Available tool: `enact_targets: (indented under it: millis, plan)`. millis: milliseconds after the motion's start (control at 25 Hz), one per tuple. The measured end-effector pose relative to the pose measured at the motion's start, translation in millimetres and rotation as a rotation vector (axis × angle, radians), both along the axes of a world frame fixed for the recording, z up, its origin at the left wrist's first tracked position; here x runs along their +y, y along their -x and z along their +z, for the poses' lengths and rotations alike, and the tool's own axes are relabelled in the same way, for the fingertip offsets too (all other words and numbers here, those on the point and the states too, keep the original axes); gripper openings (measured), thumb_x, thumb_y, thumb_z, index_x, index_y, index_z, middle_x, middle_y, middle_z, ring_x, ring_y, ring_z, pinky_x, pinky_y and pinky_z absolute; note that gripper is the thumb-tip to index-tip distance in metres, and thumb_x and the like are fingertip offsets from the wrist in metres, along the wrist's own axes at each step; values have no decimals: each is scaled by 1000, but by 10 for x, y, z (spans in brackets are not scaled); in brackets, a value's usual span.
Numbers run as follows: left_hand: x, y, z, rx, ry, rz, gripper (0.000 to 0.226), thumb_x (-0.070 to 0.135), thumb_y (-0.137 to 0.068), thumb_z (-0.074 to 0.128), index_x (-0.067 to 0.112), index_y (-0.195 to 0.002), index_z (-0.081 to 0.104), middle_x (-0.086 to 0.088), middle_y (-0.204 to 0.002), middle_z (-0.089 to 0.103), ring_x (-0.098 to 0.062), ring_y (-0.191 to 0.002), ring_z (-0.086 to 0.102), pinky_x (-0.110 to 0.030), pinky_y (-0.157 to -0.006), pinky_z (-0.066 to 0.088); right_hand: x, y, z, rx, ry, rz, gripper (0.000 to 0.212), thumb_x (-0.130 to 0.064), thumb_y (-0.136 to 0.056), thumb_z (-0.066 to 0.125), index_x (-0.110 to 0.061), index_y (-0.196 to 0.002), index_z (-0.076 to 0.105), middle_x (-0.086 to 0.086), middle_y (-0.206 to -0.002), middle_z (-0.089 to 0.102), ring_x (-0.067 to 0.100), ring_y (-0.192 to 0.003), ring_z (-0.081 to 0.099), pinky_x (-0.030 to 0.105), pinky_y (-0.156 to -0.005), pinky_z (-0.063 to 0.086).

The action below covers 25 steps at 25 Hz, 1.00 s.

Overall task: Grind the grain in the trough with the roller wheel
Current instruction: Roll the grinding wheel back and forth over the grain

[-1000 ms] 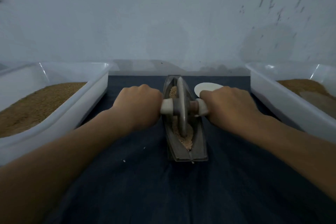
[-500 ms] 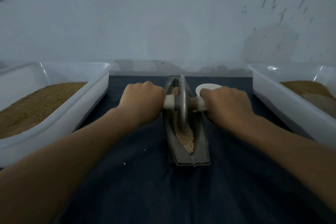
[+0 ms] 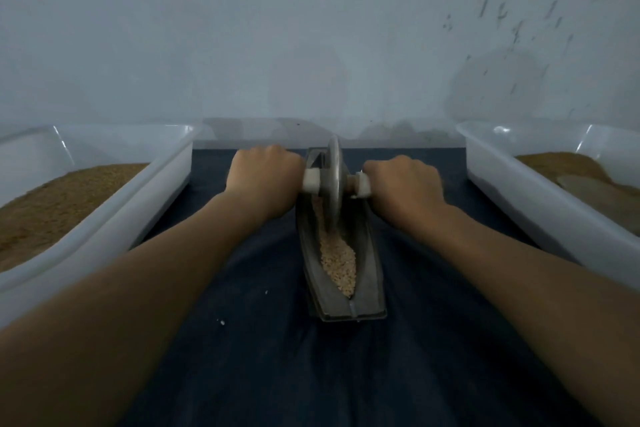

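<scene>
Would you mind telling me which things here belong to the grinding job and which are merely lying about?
In the job:
- roller wheel, gripped by the left hand and the right hand
- trough
- grain in the trough

Lying about:
- left tub
- right tub
- dark cloth under everything
</scene>
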<state>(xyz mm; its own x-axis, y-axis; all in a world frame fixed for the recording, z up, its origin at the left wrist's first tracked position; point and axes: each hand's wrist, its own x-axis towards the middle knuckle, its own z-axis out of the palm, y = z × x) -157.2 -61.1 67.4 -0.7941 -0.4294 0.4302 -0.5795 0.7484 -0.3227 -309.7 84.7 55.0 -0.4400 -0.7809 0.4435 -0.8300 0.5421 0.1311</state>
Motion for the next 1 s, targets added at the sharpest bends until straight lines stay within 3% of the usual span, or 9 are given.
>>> enact_targets:
  millis: [80, 200, 320, 440, 560, 640, 720, 840, 1000]
  plan:
    - [87, -269, -174, 106, 69, -85, 15, 27, -78, 68, 25, -77, 53, 6, -61, 32, -15, -47, 30, -28, -47, 25, 264, -82, -111, 210, 97, 136, 31, -17, -70, 69, -28, -74, 40, -9, -62, 33, 14, -49, 32, 23, -48, 18]
    - [169, -499, -275, 189, 126, -171, 48, 25, -55, 80, 27, -65, 32, 11, -55, 9, -8, -45, 1, -17, -48, 7, 466, -120, -141, 339, 200, 262, 40, -20, -49, 76, -29, -65, 39, -14, -62, 3, 9, -51, 2, 16, -53, 5]
    - [51, -248, -261, 134, 130, -44, 30, 22, -72, 73, 22, -70, 44, 6, -56, 19, -14, -43, 19, -23, -45, 18, 144, -64, -86, 199, 86, 88, 34, -22, -73, 74, -29, -72, 41, -9, -60, 30, 17, -49, 31, 23, -47, 19]
    - [-88, 111, -37, 47, 49, 28, 6, 23, -92, 57, 21, -94, 62, -1, -74, 46, -25, -65, 52, -34, -56, 40, -130, 33, 18, -17, -3, -48, 5, -27, -93, 61, -27, -92, 56, 4, -91, 65, 31, -84, 62, 35, -64, 42]
    - [-52, -28, -37, 6, 10, -75, 8, 29, -88, 59, 27, -96, 61, 2, -78, 53, -24, -70, 57, -35, -58, 39, 39, 53, -7, 38, -12, 59, 21, -29, -85, 67, -31, -80, 47, -2, -77, 58, 24, -67, 57, 34, -57, 47]
    - [-36, -347, -137, -7, -58, -179, 10, 41, -78, 60, 38, -86, 54, 13, -67, 41, -12, -56, 42, -29, -51, 32, 288, -29, -58, 289, 73, 213, 46, -30, -62, 80, -32, -69, 34, -13, -56, 24, 7, -44, 23, 19, -42, 22]
    - [-107, -599, -158, -32, -127, -227, 14, 51, -65, 51, 44, -77, 47, 16, -59, 39, -5, -49, 37, -24, -45, 29, 421, -46, -37, 396, 164, 272, 54, -29, -47, 81, -32, -66, 30, -15, -59, 3, -1, -50, -1, 14, -51, 3]
    - [-177, -508, -136, -46, -143, -95, 13, 50, -68, 56, 40, -76, 50, 13, -64, 43, -15, -57, 49, -30, -52, 42, 252, 22, -125, 280, 75, 154, 36, -31, -66, 78, -28, -69, 43, -12, -57, 22, 9, -45, 18, 19, -47, 17]
    - [-233, -87, -11, -9, -164, 52, 12, 35, -87, 60, 28, -95, 64, 4, -77, 51, -22, -69, 55, -34, -60, 41, -158, 100, 51, 67, -4, 20, 16, -34, -90, 65, -27, -86, 51, 1, -87, 63, 25, -74, 54, 33, -59, 35]
